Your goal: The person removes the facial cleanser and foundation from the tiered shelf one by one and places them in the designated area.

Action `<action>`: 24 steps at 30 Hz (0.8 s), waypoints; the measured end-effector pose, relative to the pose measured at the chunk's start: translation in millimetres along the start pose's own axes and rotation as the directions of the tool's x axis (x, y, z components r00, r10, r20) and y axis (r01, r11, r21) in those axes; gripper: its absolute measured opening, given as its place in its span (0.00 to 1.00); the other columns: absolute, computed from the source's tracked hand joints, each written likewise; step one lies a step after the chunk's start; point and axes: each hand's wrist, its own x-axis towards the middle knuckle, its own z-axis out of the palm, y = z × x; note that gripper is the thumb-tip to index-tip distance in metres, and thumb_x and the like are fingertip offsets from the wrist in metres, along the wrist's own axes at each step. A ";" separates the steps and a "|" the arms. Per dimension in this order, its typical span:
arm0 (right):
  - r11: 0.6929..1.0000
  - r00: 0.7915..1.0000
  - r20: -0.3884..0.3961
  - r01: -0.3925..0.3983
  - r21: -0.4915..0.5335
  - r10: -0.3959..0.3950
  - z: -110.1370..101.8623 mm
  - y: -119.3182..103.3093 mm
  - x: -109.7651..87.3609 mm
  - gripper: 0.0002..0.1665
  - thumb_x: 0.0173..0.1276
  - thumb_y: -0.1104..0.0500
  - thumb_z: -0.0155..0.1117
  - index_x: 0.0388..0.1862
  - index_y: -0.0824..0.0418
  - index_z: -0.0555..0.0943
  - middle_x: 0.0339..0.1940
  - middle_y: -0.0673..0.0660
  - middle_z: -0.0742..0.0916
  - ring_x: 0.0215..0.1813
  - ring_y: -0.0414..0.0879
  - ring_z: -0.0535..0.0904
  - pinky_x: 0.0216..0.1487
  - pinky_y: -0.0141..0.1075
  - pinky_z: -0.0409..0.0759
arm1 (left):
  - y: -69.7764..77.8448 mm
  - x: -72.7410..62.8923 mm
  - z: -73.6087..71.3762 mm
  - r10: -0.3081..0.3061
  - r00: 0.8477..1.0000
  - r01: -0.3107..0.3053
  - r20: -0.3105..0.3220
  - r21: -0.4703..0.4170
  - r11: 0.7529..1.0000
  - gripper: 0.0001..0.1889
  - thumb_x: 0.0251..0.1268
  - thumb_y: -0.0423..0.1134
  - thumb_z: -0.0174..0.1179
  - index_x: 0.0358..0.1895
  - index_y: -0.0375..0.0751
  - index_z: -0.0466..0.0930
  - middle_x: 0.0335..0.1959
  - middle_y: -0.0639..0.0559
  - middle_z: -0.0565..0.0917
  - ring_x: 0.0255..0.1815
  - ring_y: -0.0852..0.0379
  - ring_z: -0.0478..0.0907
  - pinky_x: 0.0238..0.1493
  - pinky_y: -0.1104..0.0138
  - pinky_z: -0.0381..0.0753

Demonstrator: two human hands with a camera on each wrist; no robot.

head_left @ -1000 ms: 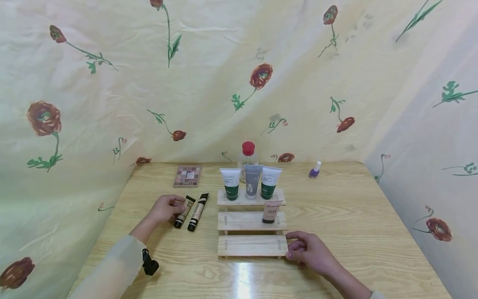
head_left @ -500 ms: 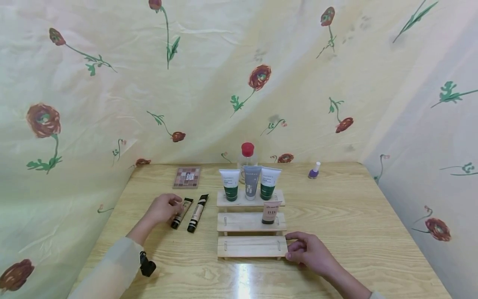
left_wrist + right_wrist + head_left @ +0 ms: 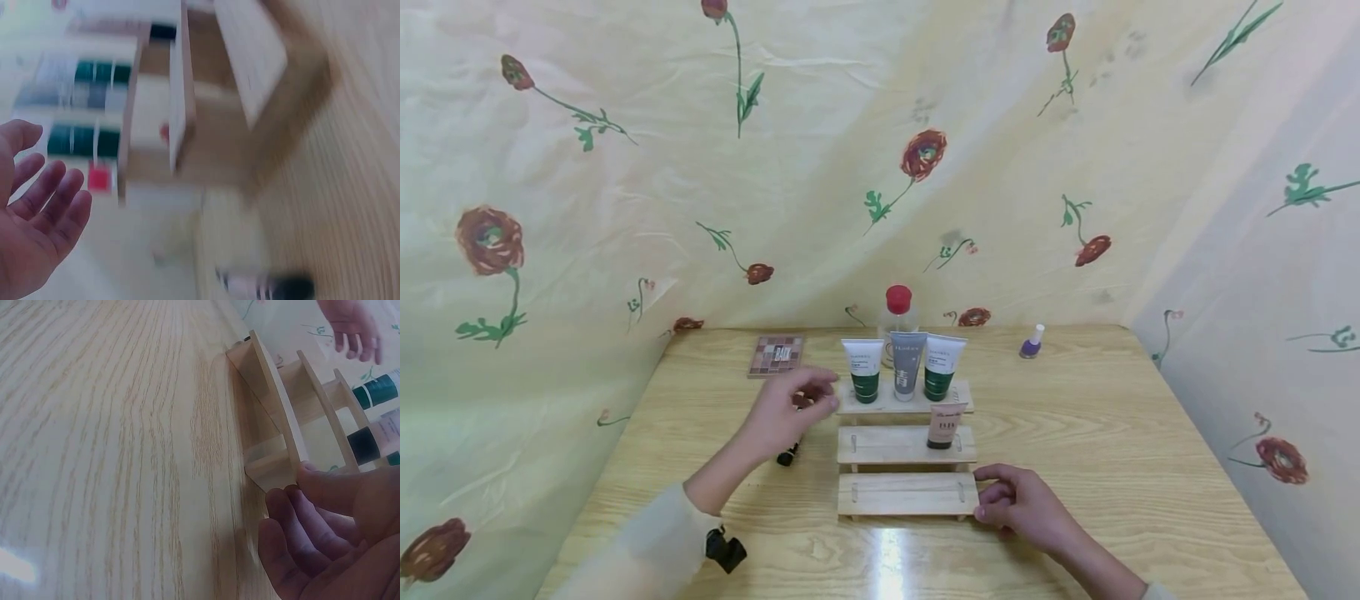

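Note:
My left hand (image 3: 790, 412) is raised just left of a three-step wooden display rack (image 3: 907, 493), its fingers loosely bent with nothing between them. Beneath it, a black-ended tube (image 3: 787, 457) lies on the table, partly hidden; the second slim tube is not visible in the head view. At the rack's front right corner, my right hand (image 3: 337, 519) pinches the lowest step between thumb and fingers. Two white-and-green tubes, left (image 3: 865, 371) and right (image 3: 942, 367), stand on the top step with a grey tube (image 3: 906, 365) between them. A small pink tube (image 3: 944, 425) occupies the middle step.
Behind the rack stands a clear bottle with a red cap (image 3: 898, 298). An eyeshadow palette (image 3: 767, 354) lies at the back left of the table. Towards the back right is a purple nail polish bottle (image 3: 1032, 342). A flowered cloth (image 3: 820, 183) hangs behind the table.
My left hand has come away from the slim tubes at the left and moved right and up, towards the rack. My right hand stays at the rack's corner.

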 end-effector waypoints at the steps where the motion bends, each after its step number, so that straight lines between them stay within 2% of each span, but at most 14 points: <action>1: 1.000 1.000 0.000 -0.001 -0.003 0.001 0.0 -0.2 0.2 0.35 0.63 0.64 0.75 0.66 0.74 0.73 0.41 0.60 0.90 0.38 0.49 0.86 0.28 0.42 0.85 | 5.3 0.8 6.6 0.011 0.999 -0.011 0.032 -0.014 1.000 0.18 0.70 0.39 0.67 0.60 0.40 0.82 0.45 0.48 0.87 0.45 0.56 0.83 0.46 0.64 0.86; 5: 1.000 1.000 -0.004 -0.003 -0.014 0.003 -0.2 -0.4 0.6 0.35 0.63 0.64 0.75 0.66 0.73 0.73 0.41 0.59 0.90 0.37 0.49 0.86 0.28 0.42 0.85 | 19.6 6.4 33.9 0.017 0.988 -0.009 0.153 -0.052 0.999 0.22 0.68 0.40 0.69 0.63 0.42 0.81 0.51 0.46 0.86 0.50 0.52 0.84 0.51 0.64 0.85; 8: 1.000 1.000 -0.005 0.001 -0.017 -0.001 -0.3 0.0 1.0 0.35 0.63 0.64 0.75 0.66 0.73 0.73 0.41 0.60 0.90 0.36 0.50 0.85 0.28 0.41 0.84 | 24.1 11.4 53.8 0.005 0.980 0.008 0.199 -0.066 0.998 0.24 0.67 0.41 0.70 0.66 0.44 0.79 0.54 0.49 0.85 0.54 0.49 0.83 0.53 0.66 0.84; 14: 1.000 1.000 -0.008 0.012 -0.026 -0.012 -0.5 0.6 1.7 0.35 0.63 0.64 0.75 0.66 0.73 0.74 0.41 0.60 0.90 0.36 0.51 0.85 0.28 0.41 0.84 | 28.1 19.9 81.6 -0.003 0.972 0.033 0.236 -0.123 0.992 0.28 0.66 0.42 0.71 0.68 0.44 0.77 0.56 0.47 0.84 0.54 0.52 0.83 0.55 0.67 0.83; 24: 1.000 1.000 0.001 0.006 -0.015 -0.006 0.7 0.1 0.6 0.35 0.62 0.63 0.75 0.66 0.73 0.74 0.40 0.59 0.90 0.36 0.49 0.86 0.28 0.41 0.84 | 32.9 31.2 102.4 0.029 0.974 -0.008 0.223 -0.095 0.995 0.22 0.64 0.40 0.73 0.60 0.46 0.80 0.51 0.54 0.84 0.49 0.60 0.83 0.51 0.72 0.84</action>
